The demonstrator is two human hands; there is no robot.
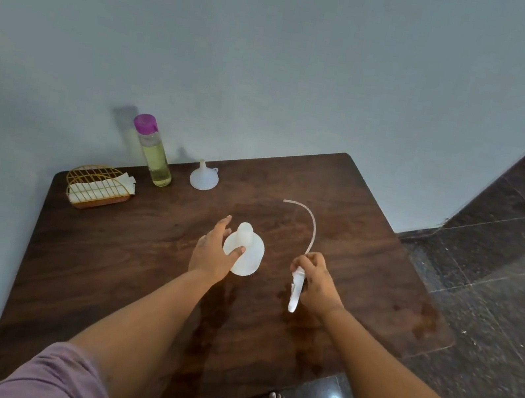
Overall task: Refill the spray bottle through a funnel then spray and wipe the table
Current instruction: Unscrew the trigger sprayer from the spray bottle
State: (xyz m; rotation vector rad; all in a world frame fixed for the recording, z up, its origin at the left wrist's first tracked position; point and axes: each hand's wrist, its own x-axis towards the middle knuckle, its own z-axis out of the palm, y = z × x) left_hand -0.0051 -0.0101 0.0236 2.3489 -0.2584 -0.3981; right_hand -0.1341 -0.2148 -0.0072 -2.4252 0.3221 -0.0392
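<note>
wooden table [141, 248]: left hand [211, 254] steadies spray bottle [245, 251], right hand [318, 284] grips sprayer head [296, 288]

Table [145, 266]: dark brown wood-grain top, darker wet-looking patches near the front. Spray bottle [246, 255], its detached sprayer head [296, 288] and the funnel [204, 177]: translucent white; dip tube [311, 221]: pale, near-clear. Refill bottle [155, 155]: clear with pale yellow liquid, magenta cap [145, 123]; napkin holder [96, 186]: gold wire grid holding white napkins; wall [280, 45]: plain pale blue-grey; floor [508, 240]: dark speckled tiles; sleeves [57, 376]: mauve.
</note>
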